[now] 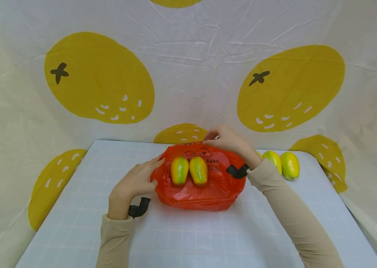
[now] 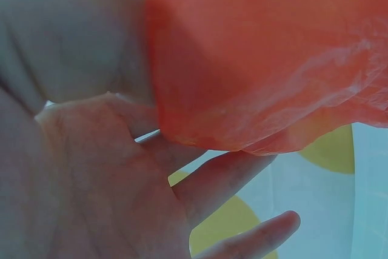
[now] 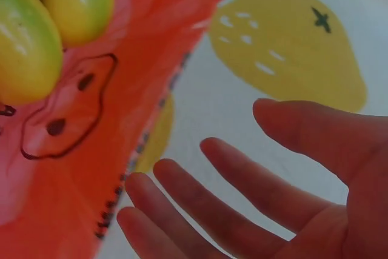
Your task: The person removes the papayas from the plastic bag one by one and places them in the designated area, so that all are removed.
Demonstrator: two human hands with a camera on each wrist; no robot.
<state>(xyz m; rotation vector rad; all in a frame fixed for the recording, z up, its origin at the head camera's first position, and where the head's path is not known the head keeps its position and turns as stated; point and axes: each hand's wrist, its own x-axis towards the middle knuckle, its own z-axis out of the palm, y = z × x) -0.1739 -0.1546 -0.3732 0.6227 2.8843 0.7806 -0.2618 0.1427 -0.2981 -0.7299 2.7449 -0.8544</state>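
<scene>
A red plastic bag [image 1: 195, 199] with dark print lies on the table. Two glossy yellow-green mango-like fruits [image 1: 180, 171] sit side by side on its red film. At the bag's left side is my left hand [image 1: 137, 180], its fingertips touching the edge. In the left wrist view, red film covers part of the thumb and some fingers, while the other fingers [image 2: 242, 235] extend straight. My right hand [image 1: 225, 139] is over the far edge of the bag. The right wrist view shows its fingers [image 3: 254, 198] spread and relaxed, with nothing between them and the thumb.
More yellow-green fruits [image 1: 290, 166] lie on the right of the table, partly hidden by my right forearm. The table [image 1: 74, 201] has a pale checked cover. Behind it hangs a white cloth [image 1: 188, 74] printed with large yellow fruit.
</scene>
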